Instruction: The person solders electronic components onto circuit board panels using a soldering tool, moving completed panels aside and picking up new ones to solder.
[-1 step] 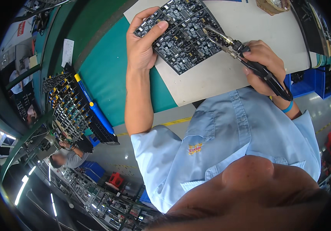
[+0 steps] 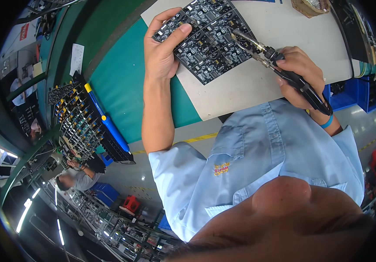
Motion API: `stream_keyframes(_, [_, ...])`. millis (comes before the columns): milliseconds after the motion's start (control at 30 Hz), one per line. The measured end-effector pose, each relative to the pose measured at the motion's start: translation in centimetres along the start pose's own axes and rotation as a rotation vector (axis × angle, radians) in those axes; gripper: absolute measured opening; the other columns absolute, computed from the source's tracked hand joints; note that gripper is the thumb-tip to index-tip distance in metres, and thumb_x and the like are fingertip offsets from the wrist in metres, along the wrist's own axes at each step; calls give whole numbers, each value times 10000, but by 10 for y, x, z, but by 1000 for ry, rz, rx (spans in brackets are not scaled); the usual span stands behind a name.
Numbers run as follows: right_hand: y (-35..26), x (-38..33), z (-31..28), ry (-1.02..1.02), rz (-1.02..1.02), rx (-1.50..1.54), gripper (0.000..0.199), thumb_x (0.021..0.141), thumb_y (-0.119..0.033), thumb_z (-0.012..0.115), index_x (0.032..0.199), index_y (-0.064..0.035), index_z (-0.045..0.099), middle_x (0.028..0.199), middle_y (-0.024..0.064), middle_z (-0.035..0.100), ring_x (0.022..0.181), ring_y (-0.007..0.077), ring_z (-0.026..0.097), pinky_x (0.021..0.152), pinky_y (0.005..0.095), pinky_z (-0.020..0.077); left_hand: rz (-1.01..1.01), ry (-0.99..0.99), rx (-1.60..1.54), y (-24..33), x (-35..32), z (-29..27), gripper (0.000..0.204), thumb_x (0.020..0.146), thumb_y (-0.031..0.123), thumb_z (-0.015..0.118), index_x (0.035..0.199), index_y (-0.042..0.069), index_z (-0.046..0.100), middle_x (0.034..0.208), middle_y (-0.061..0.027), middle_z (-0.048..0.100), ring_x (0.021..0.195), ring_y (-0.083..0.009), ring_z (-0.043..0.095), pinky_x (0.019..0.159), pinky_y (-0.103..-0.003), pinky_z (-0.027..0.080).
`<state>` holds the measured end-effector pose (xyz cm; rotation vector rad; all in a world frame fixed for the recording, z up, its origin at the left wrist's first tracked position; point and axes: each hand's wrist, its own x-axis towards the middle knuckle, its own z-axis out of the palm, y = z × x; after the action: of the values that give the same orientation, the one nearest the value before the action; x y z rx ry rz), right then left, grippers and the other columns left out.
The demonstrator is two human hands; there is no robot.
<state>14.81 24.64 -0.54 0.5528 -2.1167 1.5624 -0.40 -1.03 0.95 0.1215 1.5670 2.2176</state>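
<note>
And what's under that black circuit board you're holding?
A pale sheet shows past the edges of the black circuit board. The left hand grips it, thumb on top; any fingers underneath are covered. So are the board's underside and whatever lies straight below.

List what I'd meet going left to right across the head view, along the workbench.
White paper sheet → blue tube-shaped tool with yellow tip → bare left hand → black rectangular circuit-board panel → bare right hand holding a black-handled tool with two metal tips → blue plastic bin.
</note>
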Motion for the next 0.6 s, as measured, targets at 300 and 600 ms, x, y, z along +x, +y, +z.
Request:
stream_keyframes(300, [-1, 0, 1, -35, 4, -24, 429, 653, 97, 649, 1079, 46, 672, 868, 129, 669, 767, 269, 573, 770, 368, 515, 18, 9, 35, 0, -2, 3, 446, 814, -5, 725, 1242, 5, 597, 1017, -169, 707, 802, -203, 692, 716, -291, 583])
stream_keyframes(600, [-9, 2, -3, -71, 39, -51, 434, 656, 104, 649, 1084, 37, 674, 873, 123, 673, 794, 272, 583, 766, 361, 513, 36, 4, 32, 0, -3, 1, 449, 807, -24, 729, 1238, 16, 610, 1002, -168, 716, 787, -198, 695, 694, -291, 585])
